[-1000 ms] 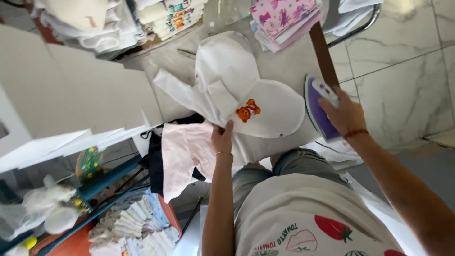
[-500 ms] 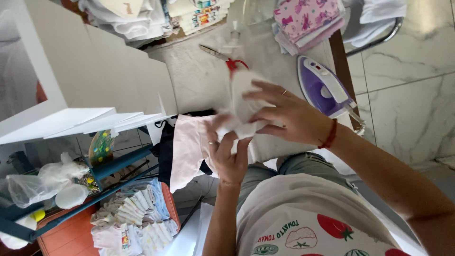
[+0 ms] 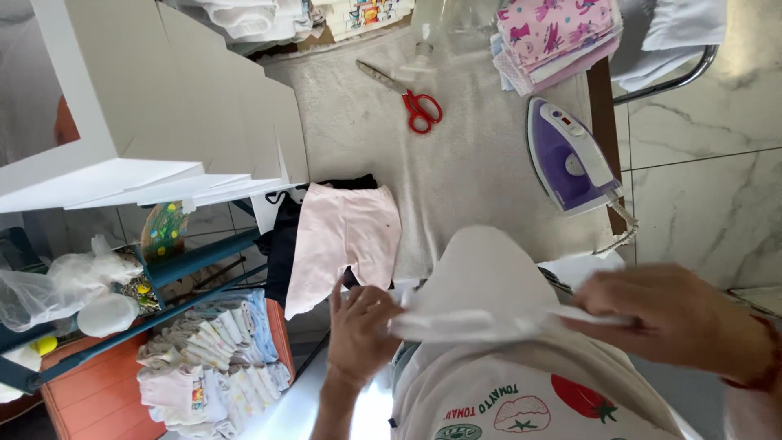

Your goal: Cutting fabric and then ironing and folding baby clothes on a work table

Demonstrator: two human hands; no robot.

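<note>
At far left a white flat board (image 3: pixel 163 122) stands over a blue rack (image 3: pixel 187 261) holding one clear plastic bag (image 3: pixel 57 285), with a stack of folded baby clothes (image 3: pixel 208 358) on an orange box (image 3: pixel 90 391) below. One pair of pale pink baby trousers (image 3: pixel 346 240) hangs off the edge of the grey-covered ironing table (image 3: pixel 472 163), over a dark garment (image 3: pixel 285 244).

The left hand (image 3: pixel 362 326) pinches the left end of a white folded garment (image 3: pixel 481 293), fingers curled shut on the cloth. The garment sits low in the view, in front of the person's chest and just off the table's near edge. Its folded lower edge is its long axis, running left to right between the two hands; its rounded top points away from the person toward the table. The right hand (image 3: pixel 676 322) closes on the right end, thumb and fingers clamped over the fabric.

Half a second ago both hands met over a smaller bunched white piece further up above the table; a second ago the garment lay spread flat there, its orange motif showing, with the right hand by the iron. Now the hands are drawn apart and the garment is lifted off.

On the table lie one pair of red-handled scissors (image 3: pixel 411 98), one stack of pink patterned folded cloths (image 3: pixel 554 37), and one purple and white iron (image 3: pixel 566 155) near the right edge.
</note>
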